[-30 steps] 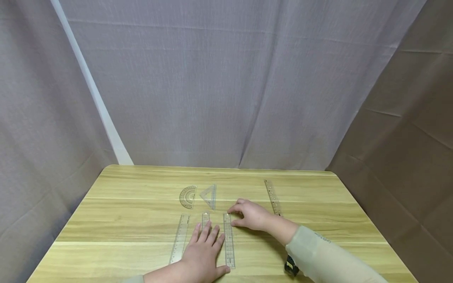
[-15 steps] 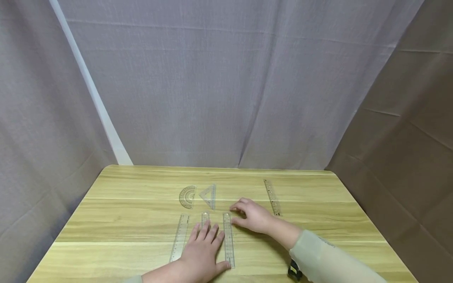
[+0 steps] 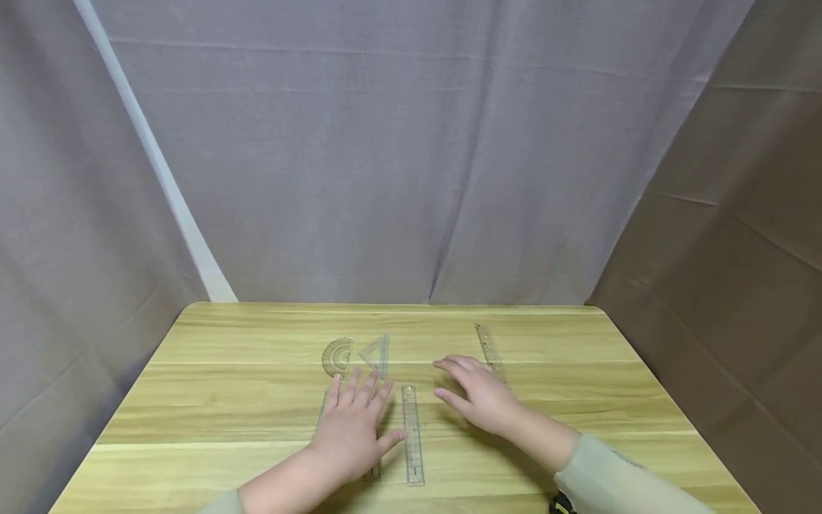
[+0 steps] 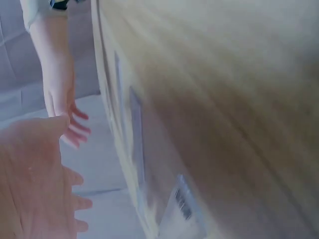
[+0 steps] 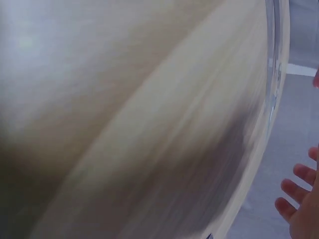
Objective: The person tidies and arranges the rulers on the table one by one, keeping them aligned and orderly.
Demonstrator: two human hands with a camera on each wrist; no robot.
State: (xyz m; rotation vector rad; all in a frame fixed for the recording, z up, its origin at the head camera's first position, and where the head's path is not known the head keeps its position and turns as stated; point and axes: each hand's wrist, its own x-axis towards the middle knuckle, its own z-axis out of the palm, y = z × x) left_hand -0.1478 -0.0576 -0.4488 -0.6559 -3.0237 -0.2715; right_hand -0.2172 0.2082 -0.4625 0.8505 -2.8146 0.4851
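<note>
Likely the ruler (image 3: 414, 446) is light and stiff, slick to the fingertips and apt to crack if bent; being thin and flat, it is best pinched across its long edges, near one end. It lies on the tabletop (image 3: 212, 400) between the two hands, its length running away from the person. It is clear and straight-edged, finely marked, with wood showing through. The hands are apart and grip nothing: the left hand (image 3: 349, 435) has spread fingers, the right hand (image 3: 481, 396) loosely bent ones.
</note>
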